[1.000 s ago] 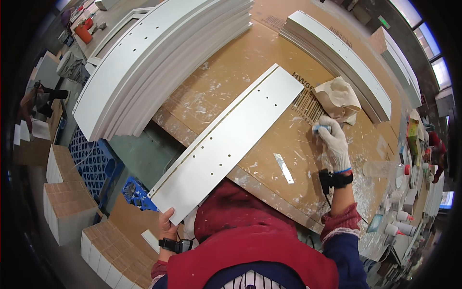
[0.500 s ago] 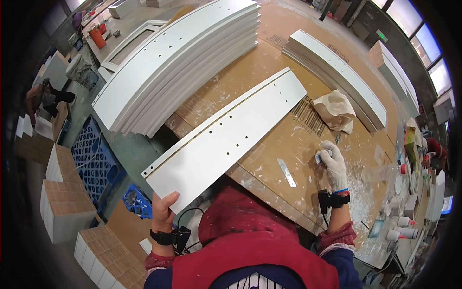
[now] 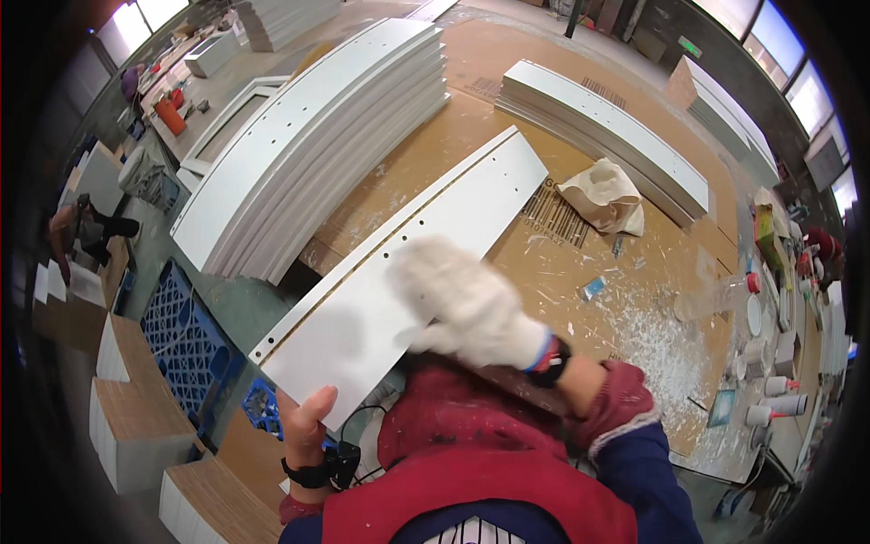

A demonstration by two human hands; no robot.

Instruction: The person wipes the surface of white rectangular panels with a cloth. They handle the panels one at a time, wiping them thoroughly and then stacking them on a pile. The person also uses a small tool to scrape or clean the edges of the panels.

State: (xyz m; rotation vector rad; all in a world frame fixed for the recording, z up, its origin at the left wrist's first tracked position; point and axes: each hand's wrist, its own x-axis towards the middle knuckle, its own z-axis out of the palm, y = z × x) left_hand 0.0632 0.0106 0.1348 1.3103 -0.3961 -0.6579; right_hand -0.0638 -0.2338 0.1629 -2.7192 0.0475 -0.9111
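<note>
A long white board [image 3: 471,199] with drilled holes and a groove along its far edge slants across the front of the table. My bare left hand [image 3: 306,415] grips its near left end, thumb on top and the fingers hidden underneath. In a white glove, my right hand [image 3: 462,304] is over the middle of the board and smeared by motion. Whether it touches the surface or holds anything, I cannot tell. A small blue-and-white piece [image 3: 594,288] lies on the cardboard-covered table [image 3: 553,263] to the right of that hand.
A tall stack of white boards [image 3: 317,136] stands at the back left, a lower stack [image 3: 607,136] at the back right. A crumpled cream cloth [image 3: 603,195] lies between. Right of it are a clear bottle [image 3: 711,301] and white debris [image 3: 671,363]. Blue pallet [image 3: 186,331] at left.
My right hand has swung left from the table to above the board. The small blue-and-white piece it held now lies on the table. The metal strip is out of sight.
</note>
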